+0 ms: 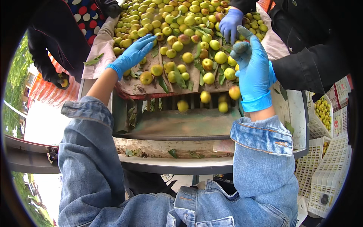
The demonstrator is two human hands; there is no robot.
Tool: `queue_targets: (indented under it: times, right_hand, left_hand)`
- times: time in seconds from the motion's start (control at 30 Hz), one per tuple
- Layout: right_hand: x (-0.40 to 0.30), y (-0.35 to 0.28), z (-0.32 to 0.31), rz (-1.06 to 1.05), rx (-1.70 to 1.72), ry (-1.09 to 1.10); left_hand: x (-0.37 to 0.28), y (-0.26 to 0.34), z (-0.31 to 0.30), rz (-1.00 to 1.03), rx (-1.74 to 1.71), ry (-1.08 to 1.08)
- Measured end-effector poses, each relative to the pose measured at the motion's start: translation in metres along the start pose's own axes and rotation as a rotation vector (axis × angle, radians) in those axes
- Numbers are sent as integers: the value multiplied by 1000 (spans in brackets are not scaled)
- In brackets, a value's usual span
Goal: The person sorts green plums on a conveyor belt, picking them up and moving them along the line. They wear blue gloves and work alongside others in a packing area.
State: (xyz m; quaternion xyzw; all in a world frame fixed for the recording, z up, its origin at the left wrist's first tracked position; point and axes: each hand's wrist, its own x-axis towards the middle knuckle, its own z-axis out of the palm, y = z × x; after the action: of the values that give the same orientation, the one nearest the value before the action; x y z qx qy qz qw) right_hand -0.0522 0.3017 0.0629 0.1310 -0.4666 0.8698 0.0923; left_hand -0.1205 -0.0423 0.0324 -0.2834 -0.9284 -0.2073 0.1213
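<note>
My left hand (135, 54), in a blue glove, is stretched flat over the left side of a heap of small yellow-green fruits (170, 20), some blushed red. Nothing is held in it. On the right, my right hand (252, 71) wears a blue glove with dirty fingertips. Its fingers are apart and partly curled beside the fruits, with no fruit visible in the grasp. Between my hands, loose fruits and green leaves lie on a brown cloth (150, 85). Several fruits, a blurred one (183, 106) among them, are dropping past the cloth's front edge above a sloping metal chute (181, 123).
Dark slats (198, 105) show under the cloth edge. A co-worker's purple-gloved hand (231, 24) reaches into the heap; a dark sleeve (300, 68) extends behind my right hand. At left, another person's dark-gloved hand (61, 81) holds a fruit. White plastic crates (326, 176) stand at right.
</note>
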Motion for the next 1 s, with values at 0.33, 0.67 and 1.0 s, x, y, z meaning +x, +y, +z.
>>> queue_targets:
  times: [0.33,0.67,1.0]
  right_hand:
    - [-4,-4,1,11,-54,-5]
    - [-17,-2,21,55,-103,-1]
    - [-12,-4,15,-15,-122,26]
  left_hand:
    - [-25,45,50,-134,150,-223]
    - [21,-77,12,-939,469,-41]
    - [27,-10,-10,-415,335,-193]
